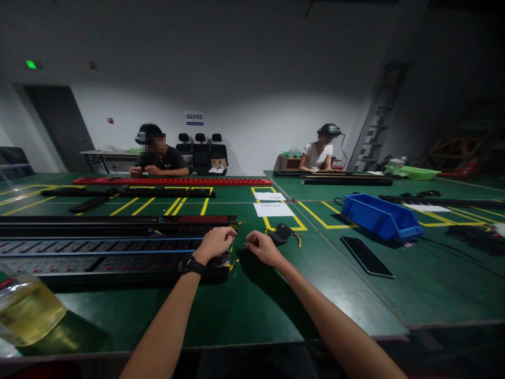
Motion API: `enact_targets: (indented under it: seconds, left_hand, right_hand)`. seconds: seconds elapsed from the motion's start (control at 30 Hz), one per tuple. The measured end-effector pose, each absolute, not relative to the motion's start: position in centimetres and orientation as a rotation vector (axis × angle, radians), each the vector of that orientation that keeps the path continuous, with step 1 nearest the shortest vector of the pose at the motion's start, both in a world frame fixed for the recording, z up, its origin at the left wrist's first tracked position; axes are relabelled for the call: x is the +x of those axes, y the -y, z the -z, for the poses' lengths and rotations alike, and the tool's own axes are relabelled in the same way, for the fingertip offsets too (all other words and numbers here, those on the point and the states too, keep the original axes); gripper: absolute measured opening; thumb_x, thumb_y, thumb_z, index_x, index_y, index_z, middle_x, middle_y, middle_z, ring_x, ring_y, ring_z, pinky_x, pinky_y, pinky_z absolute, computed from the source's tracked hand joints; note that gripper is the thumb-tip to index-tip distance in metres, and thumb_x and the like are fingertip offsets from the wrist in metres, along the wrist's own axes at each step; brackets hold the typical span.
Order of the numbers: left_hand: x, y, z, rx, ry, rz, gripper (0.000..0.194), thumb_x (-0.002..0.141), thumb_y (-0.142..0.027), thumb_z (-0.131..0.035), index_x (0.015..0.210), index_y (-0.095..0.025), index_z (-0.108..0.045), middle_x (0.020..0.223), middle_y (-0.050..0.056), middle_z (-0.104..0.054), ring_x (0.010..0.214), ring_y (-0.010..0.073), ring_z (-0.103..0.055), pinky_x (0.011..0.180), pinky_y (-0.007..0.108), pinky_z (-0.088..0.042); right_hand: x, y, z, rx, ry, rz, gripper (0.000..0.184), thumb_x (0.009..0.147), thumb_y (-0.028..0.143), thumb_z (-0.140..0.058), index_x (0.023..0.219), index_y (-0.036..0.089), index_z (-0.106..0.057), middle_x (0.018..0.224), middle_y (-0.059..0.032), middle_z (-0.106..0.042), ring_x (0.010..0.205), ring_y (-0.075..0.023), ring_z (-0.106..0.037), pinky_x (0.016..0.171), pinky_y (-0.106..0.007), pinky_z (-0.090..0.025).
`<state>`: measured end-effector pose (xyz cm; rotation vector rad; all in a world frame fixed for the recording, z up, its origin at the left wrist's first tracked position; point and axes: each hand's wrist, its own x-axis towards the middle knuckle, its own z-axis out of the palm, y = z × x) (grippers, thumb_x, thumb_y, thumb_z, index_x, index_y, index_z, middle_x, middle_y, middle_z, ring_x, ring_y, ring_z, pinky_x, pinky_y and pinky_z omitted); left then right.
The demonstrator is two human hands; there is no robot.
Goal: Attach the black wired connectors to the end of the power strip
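Note:
Long black strips with red dots (138, 263) lie side by side at left, with yellow wires (233, 265) sticking out of their right ends. My left hand (215, 245), a black watch at its wrist, rests over those ends with its fingers curled together; what they grip is hidden. Just right of the ends, my right hand (263, 248) is raised above the table, thumb and fingers pinched. Something tiny may be at its fingertips, too small to name. A small black piece with yellow wires (283, 233) lies behind my right hand.
A blue bin (381, 217) and a phone (366, 256) are at right. White papers (273, 209) lie ahead. A bottle of yellow liquid (29, 310) is at near left. Beyond a red rail (173, 181), two people (160, 158) work across the green table (331, 295).

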<state>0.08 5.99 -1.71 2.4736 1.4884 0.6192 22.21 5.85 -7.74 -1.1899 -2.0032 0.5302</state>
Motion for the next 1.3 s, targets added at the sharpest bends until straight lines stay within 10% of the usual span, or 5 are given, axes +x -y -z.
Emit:
enact_targets:
  seconds: [0.37,1.3]
  left_hand:
    - [0.2,-5.6,1.0,2.406,-1.244,-0.686,0.03,0.09,-0.039,-0.057,0.102,-0.021,-0.078,0.101,0.006,-0.079,0.09,0.0208,-0.07,0.08,0.028,-0.049]
    - [-2.0,-4.2,-1.8,2.249,-1.136,-0.211,0.022,0.072,-0.033,-0.066,0.079,-0.015,-0.076,0.076,0.006,-0.075,0.07,0.0188,-0.068,0.061,0.025,-0.046]
  right_hand:
    - [20.2,-5.7,8.1,-0.921,1.476,-1.183,0.044,0.069,0.053,-0.081,0.082,0.019,-0.057,0.069,0.0032,-0.058,0.057,-0.0105,-0.05,0.054,-0.024,-0.041]
    - [21.4,-4.8,6.4,-0.924,2.021,-1.195,0.018,0.08,0.032,-0.068,0.086,0.016,-0.072,0.075,-0.0009,-0.066,0.062,-0.0115,-0.052,0.059,-0.023,-0.04]
